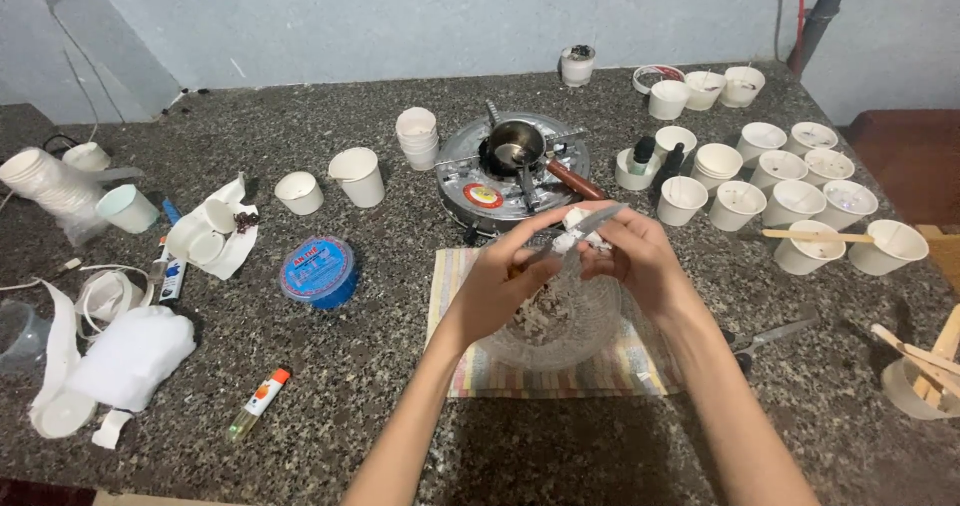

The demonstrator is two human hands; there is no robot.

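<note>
Resting on a striped cloth (pixel 470 366), glass bowl (pixel 560 321) already holds white shavings; left hand (pixel 500 286) grips a knife (pixel 585 228), right hand (pixel 635 256) pinches a white wax chunk (pixel 574 217) above it, partly uncut.

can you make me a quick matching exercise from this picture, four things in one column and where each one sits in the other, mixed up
Things:
1. glass bowl
2. blue round tub
3. glue stick
4. small metal pot

Places:
A. on the gas stove
B. on the striped cloth, under both hands
C. lying near the front edge, left of the cloth
D. on the counter between the cloth and the crumpled white paper

Pairs: 1-B, 2-D, 3-C, 4-A
</note>
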